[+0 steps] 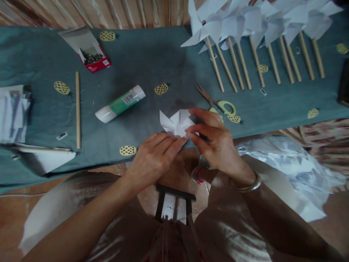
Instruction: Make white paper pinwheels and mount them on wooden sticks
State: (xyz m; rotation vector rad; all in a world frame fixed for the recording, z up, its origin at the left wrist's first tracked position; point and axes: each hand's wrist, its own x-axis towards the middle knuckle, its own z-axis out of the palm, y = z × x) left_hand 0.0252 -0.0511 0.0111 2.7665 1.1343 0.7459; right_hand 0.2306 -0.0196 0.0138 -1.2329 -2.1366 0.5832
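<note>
A white folded paper pinwheel (pixel 176 123) lies on the teal cloth (pixel 152 58) near the table's front edge. My left hand (pixel 154 156) has its fingers together and pressed down on the paper's near side. My right hand (pixel 214 140) pinches the paper's right flap between thumb and fingers. A bangle sits on my right wrist. Green-handled scissors (pixel 218 103) lie just behind my right hand. A glue stick (pixel 120 103) lies on its side to the left of the paper.
Several finished white pinwheels on wooden sticks (pixel 245 43) lie in a row at the back right. A red box of pins (pixel 94 58), a lone wooden stick (pixel 77 109) and a stack of paper (pixel 12 112) are on the left. A bag of paper scraps (pixel 289 163) lies at my right.
</note>
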